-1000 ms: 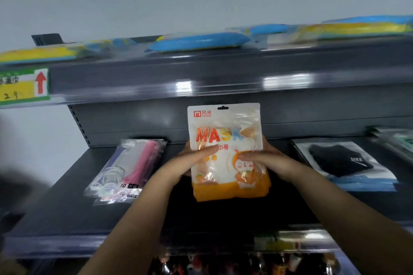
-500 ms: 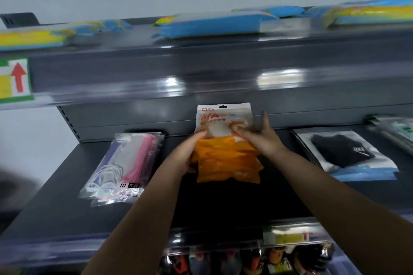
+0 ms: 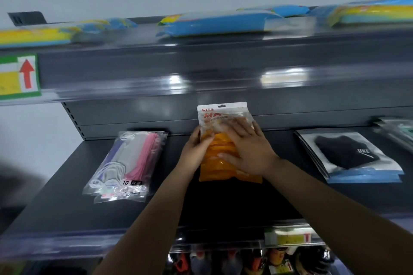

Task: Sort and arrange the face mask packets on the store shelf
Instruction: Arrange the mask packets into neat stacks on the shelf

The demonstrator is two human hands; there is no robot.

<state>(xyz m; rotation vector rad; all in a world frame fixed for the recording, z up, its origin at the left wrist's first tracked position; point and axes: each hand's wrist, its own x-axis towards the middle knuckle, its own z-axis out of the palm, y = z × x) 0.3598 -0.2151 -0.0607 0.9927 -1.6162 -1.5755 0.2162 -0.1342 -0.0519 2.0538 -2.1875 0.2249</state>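
Orange packets [image 3: 225, 163] flatter on shelf [image 3: 67, 196]

head camera, single view, close to a store shelf [image 3: 67, 185]

worn on the person's head; faces forward at the middle shelf, near enough that both forearms reach in from the bottom edge; upper shelf [image 3: 201, 56] seen from slightly below.

Dark shelf [image 3: 67, 203], orange packets [image 3: 223, 169], pastel masks [image 3: 127, 163], black mask packets [image 3: 348, 154]

Glossy plastic mask packet [image 3: 225, 163], matt metal shelf [image 3: 67, 196]
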